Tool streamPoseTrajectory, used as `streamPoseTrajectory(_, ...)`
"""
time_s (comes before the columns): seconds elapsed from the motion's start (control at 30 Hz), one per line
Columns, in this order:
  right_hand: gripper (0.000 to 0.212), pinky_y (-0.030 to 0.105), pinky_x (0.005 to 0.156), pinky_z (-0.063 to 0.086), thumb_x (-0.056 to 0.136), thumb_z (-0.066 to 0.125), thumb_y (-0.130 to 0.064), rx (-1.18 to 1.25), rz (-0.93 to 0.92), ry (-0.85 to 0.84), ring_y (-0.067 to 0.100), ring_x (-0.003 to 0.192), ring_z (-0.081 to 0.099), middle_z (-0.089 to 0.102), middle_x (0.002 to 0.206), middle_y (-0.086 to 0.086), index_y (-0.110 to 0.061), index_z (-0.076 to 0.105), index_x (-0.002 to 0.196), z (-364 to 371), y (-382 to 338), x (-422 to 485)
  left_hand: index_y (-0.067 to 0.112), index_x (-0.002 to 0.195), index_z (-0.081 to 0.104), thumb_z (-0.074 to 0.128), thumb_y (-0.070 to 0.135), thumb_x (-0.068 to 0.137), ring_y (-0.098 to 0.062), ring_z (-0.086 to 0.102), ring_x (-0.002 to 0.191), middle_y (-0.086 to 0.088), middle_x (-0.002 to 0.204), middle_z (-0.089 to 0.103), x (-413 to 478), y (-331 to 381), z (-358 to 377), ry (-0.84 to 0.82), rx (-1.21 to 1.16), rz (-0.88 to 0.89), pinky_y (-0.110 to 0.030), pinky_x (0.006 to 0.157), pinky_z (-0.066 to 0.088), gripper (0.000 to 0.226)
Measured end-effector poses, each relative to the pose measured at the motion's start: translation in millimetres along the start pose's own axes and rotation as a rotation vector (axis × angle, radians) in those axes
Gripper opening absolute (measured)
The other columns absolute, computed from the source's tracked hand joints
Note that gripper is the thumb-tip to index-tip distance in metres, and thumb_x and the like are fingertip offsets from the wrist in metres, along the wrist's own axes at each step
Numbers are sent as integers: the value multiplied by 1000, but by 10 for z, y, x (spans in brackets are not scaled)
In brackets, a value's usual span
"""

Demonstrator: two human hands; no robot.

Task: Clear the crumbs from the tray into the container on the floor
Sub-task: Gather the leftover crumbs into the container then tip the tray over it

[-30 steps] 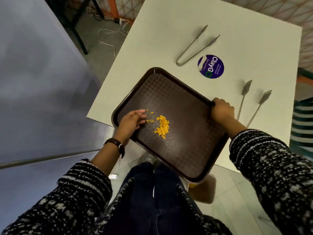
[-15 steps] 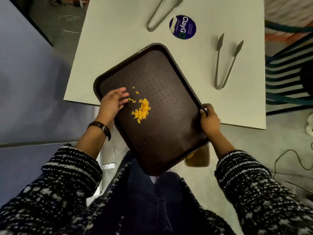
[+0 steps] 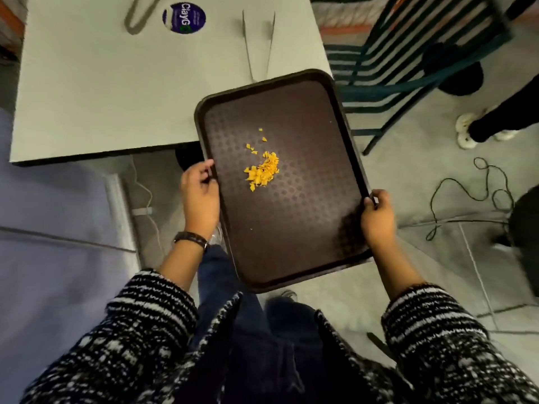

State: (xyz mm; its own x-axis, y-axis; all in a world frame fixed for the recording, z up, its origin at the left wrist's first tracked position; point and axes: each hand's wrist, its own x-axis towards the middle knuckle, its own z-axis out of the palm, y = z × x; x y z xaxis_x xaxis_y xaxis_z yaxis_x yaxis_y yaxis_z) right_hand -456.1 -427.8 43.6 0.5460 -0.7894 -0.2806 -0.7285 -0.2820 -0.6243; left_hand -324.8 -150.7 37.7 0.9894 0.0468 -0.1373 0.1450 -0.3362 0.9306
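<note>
A dark brown tray is held level over the floor, off the table's near right corner. A small heap of orange crumbs lies near its middle, with a few loose bits just beyond it. My left hand grips the tray's left rim. My right hand grips the right rim. The container on the floor is hidden from view, presumably under the tray.
A pale table carries two metal tongs and a purple round sticker. A green slatted chair stands right of the tray. Cables trail on the floor, and another person's leg and shoe are at far right.
The tray has come off the table and swung right, now over the floor. My left hand left the crumbs and took the left rim. The container slipped out of sight.
</note>
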Motion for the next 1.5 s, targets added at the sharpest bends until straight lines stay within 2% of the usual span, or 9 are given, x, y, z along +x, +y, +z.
streamPoseTrajectory(0.17, 29, 40, 92, 39, 97, 40, -17, 39, 173, 62, 38, 112, 53, 57, 122, 23, -6, 45, 123, -652, 774, -349, 15, 137, 38, 44, 16, 94, -17, 57, 105, -6, 128, 54, -923, -117, 559, -360, -19, -298, -33, 91, 48, 43)
streamPoseTrajectory(0.3, 26, 42, 90, 40, 98, 37, -14, 83, 312, 131, 39, 109, 53, 56, 120, 24, -3, 45, 120, -900, 1292, -611, 20, 136, 41, 39, 19, 97, -18, 54, 109, 1, 119, 56, -1353, -162, 812, -635, 127, -299, -33, 97, 44, 39)
streamPoseTrajectory(0.5, 25, 38, 81, 38, 98, 37, -10, 120, 510, 200, 41, 105, 53, 54, 116, 29, 4, 43, 117, -884, 1764, -903, 24, 133, 45, 40, 15, 93, -27, 57, 113, -10, 126, 60, -1479, -745, 1083, -915, 373, -325, -44, 102, 44, 42)
streamPoseTrajectory(0.7, 24, 40, 86, 39, 98, 38, -12, 106, 643, 200, 38, 107, 53, 55, 117, 25, -1, 45, 117, -527, 2000, -847, 27, 138, 39, 41, 2, 88, -27, 55, 117, -7, 130, 57, -1495, -1437, 1381, -952, 488, -358, -34, 102, 43, 56)
streamPoseTrajectory(0.83, 23, 37, 77, 40, 98, 35, -11, 85, 652, 113, 32, 88, 53, 57, 110, 23, -5, 43, 119, -181, 2071, -641, 24, 143, 32, 37, -5, 85, -28, 48, 125, -5, 139, 47, -1347, -1946, 1539, -931, 581, -393, -23, 99, 34, 64)
streamPoseTrajectory(1.07, 36, 35, 65, 48, 97, 36, -9, 40, 607, -90, 32, 86, 60, 61, 113, 17, -16, 41, 132, 391, 2096, -109, 28, 139, 39, 40, -2, 84, -29, 44, 129, -9, 143, 45, -927, -2744, 1758, -946, 614, -506, -41, 109, 36, 62)
streamPoseTrajectory(1.17, 42, 40, 82, 51, 97, 34, -7, 38, 542, -168, 33, 102, 59, 56, 127, 16, -18, 39, 138, 488, 1996, 157, 39, 131, 44, 41, 0, 80, -35, 51, 121, -11, 134, 54, -827, -2992, 1800, -980, 539, -625, -51, 103, 41, 65)
streamPoseTrajectory(1.27, 43, 44, 98, 44, 97, 33, -6, -41, 465, -233, 37, 117, 53, 53, 132, 17, -14, 39, 138, 578, 1832, 373, 18, 132, 47, 38, -4, 86, -35, 55, 114, -14, 125, 57, -806, -2909, 1841, -991, 484, -711, -51, 100, 44, 52)
streamPoseTrajectory(1.5, 40, 50, 97, 45, 98, 32, -11, -186, 429, -315, 38, 114, 54, 55, 128, 17, -12, 40, 137, 753, 1580, 642, 10, 135, 43, 30, -5, 90, -34, 48, 122, -16, 134, 51, -820, -2968, 1889, -920, 513, -750, -47, 108, 36, 49)
